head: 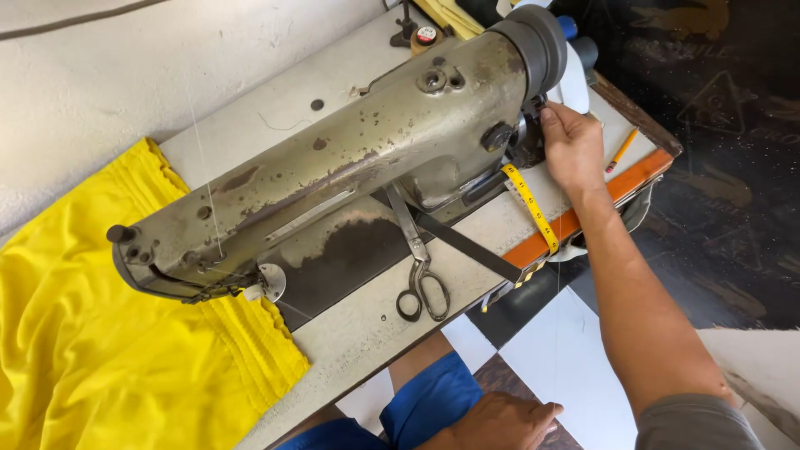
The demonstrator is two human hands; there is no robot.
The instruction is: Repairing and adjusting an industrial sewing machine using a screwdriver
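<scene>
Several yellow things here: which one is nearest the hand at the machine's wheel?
The yellow measuring tape, draped over the table edge just below the right hand; the pencil lies further right, the yellow cloth far left.

Worn, chipped matt metal sewing machine (333, 158), smooth yellow cloth (100, 350), dull steel scissors (417, 267)

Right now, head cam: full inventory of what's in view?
sewing machine: 1, worn grey-olive metal, lying across the table
table: 1, pale top with an orange edge at the right end
fabric: 1, yellow, under the needle end, spilling off the table's left
scissors: 1, dark metal, on the table in front of the machine
tape measure: 1, yellow, draped over the table's right edge
pencil: 1, orange, far right of the table
thread spool: 1, behind the machine, colour unclear
right hand: at the machine's handwheel end, touching it
left hand: resting on the blue-clad thigh, holding nothing
</scene>
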